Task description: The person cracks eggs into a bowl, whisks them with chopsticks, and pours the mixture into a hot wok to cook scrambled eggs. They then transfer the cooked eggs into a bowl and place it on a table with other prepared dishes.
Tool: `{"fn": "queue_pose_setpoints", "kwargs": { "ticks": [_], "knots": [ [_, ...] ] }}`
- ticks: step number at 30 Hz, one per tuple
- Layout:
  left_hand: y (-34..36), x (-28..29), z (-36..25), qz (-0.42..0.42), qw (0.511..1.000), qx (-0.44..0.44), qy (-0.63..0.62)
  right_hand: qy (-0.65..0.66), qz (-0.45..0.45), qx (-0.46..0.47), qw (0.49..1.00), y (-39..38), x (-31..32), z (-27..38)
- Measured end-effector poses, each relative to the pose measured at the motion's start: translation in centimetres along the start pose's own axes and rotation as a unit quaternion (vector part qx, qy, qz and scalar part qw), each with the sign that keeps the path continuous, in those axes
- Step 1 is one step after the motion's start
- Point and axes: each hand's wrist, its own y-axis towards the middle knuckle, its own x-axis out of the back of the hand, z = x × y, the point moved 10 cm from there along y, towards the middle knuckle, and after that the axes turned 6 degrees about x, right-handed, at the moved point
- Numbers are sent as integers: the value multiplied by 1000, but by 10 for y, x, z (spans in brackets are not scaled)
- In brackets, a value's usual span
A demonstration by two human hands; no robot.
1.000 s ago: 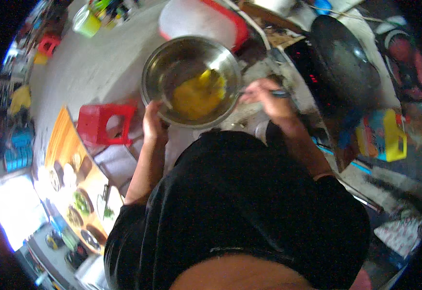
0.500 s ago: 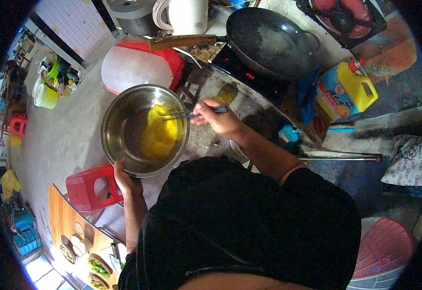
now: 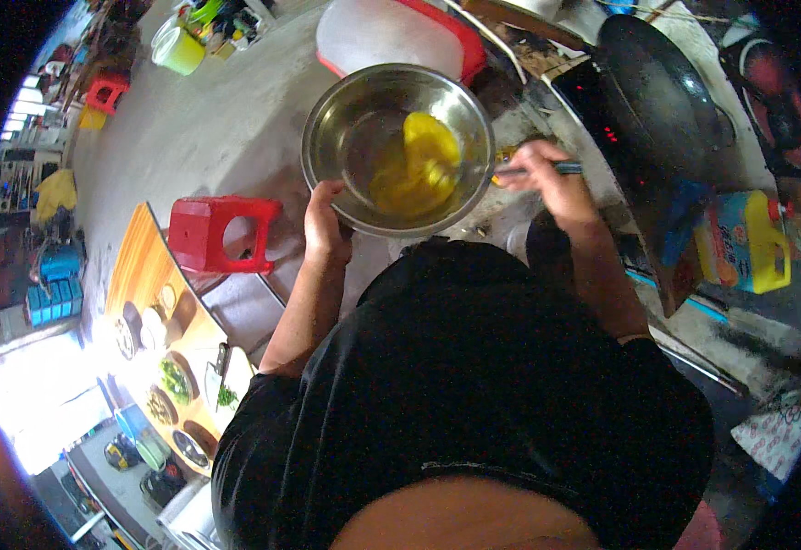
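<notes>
Left hand (image 3: 327,225) clamped on steel bowl (image 3: 345,147) at near-left rim | right hand (image 3: 549,179) closed around dark chopsticks (image 3: 567,168) | yellow liquid (image 3: 432,142) inside | bowl between red stool (image 3: 200,236), left, and black wok (image 3: 662,92), far right

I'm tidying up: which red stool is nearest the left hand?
The red stool beside the wooden table, left of the left hand; the other red stool is far off, toward the picture's upper left.
</notes>
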Motion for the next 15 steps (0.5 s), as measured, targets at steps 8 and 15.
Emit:
{"fn": "queue_pose_setpoints", "kwargs": {
  "ticks": [8, 15],
  "knots": [
    [4, 8, -5, -9, 999, -3, 30, 30, 95, 15, 995, 7, -31, 7],
    [12, 12, -4, 5, 999, -7, 47, 33, 243, 41, 969, 4, -69, 3]
  ]
}}
